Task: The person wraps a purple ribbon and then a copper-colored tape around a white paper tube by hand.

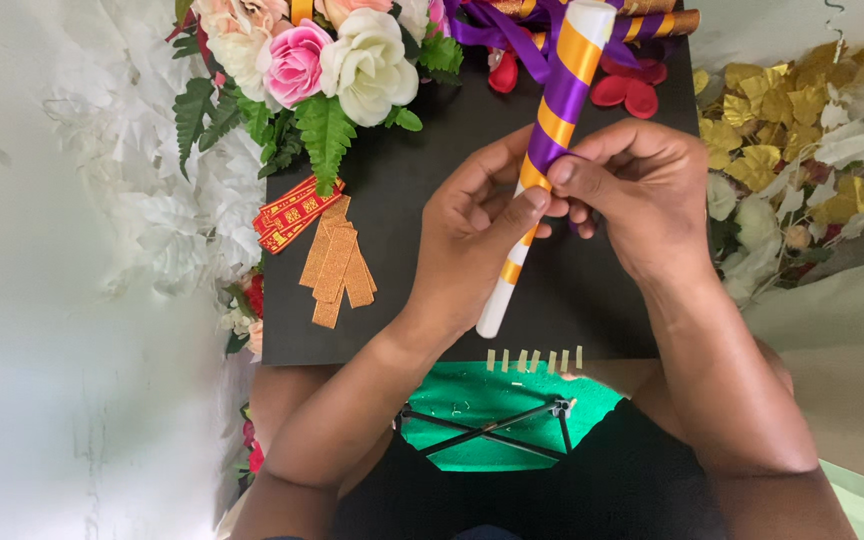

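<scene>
Purple ribbon (564,98) spirals around a white tube (542,165) held slanted above the black board (402,190); the left hand (472,245) grips the tube steady while the right hand (642,195) pinches the ribbon taut. Glittery gold strips (337,265) lie nearby.

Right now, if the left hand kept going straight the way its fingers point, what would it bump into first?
The left hand points up and right; its fingers already touch the striped tube. Just beyond lies the right hand, likely next, though depth is unclear.

bright, even daylight | soft faint shadows | white surroundings washed out | focus sharp, no blur
</scene>
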